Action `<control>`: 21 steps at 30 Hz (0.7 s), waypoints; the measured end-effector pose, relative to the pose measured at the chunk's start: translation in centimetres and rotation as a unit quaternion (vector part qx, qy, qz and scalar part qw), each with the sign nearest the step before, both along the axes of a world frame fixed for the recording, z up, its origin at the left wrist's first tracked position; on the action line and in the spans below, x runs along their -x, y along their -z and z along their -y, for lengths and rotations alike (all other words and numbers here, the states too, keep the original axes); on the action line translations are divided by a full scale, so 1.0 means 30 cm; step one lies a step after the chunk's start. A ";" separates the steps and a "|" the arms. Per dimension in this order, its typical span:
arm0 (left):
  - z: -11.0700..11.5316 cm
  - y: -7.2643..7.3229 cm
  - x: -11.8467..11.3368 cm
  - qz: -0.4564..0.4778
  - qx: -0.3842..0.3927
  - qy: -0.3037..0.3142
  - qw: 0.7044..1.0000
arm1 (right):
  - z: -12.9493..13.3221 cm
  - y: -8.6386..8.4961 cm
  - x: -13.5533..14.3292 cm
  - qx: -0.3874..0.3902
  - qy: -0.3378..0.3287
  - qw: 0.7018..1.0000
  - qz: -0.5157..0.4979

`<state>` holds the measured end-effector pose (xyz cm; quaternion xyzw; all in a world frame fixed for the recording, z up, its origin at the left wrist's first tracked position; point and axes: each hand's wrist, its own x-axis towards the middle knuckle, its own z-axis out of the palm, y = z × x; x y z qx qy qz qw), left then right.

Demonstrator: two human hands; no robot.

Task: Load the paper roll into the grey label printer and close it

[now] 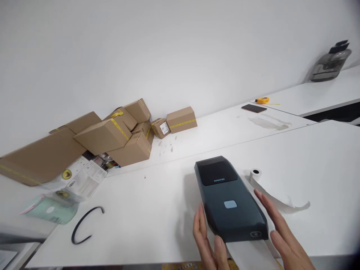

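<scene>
A dark grey-blue handheld device (229,198) with a black window and a pale button lies tilted near the table's front edge. A strip of white paper (250,255) comes out of its near end. My left hand (206,240) rests against the device's left side, fingers and thumb apart around its lower corner. On the other side, my right hand (284,232) is spread beside the right edge, its fingers stretched out and seemingly just off the device. Right of the device stands a small white paper roll (255,174) with a loose curling tail.
Cardboard boxes (104,135) are piled at the back left. A black curved band (81,225) and a mint-green pouch (53,208) lie at the left. Farther back right are a phone (254,108), a yellow tape measure (262,100) and a transparent bottle (329,65).
</scene>
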<state>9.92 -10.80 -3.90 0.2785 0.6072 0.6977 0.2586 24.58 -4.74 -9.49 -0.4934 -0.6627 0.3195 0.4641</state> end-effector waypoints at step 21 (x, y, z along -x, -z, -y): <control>-0.402 -0.152 0.265 -0.067 -0.050 0.054 0.995 | -0.419 -0.505 0.209 -0.373 -0.003 0.928 -0.011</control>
